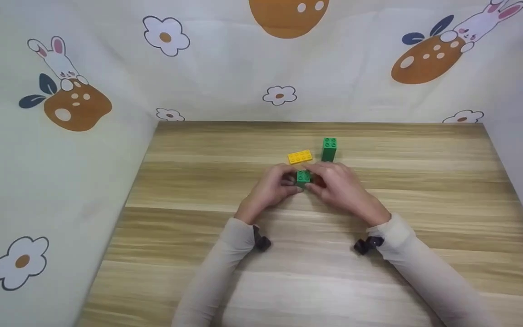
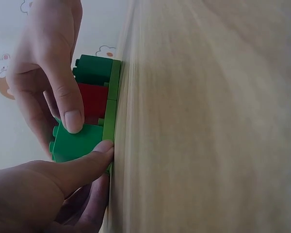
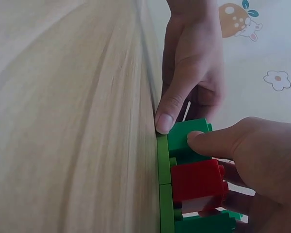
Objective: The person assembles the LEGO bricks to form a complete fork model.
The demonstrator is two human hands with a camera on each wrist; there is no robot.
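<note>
Two light green flat plates (image 2: 110, 114) lie end to end on the table. Studded toy bricks stand on them: a green brick (image 3: 185, 136) at the left end, a red brick (image 3: 198, 180) in the middle and another green brick (image 1: 329, 150) at the right. My left hand (image 1: 273, 184) pinches the left plate's end, its thumb low against the green brick's edge. My right hand (image 1: 341, 186) holds that left green brick between thumb and fingers, the thumb on its near face. In the head view, the right hand mostly hides the red brick.
A yellow studded plate (image 1: 299, 156) lies on the wooden table (image 1: 189, 181) just behind the hands. A patterned cloth wall (image 1: 225, 68) borders the table at the back and sides. Small black cameras (image 1: 262, 244) sit on both wrists.
</note>
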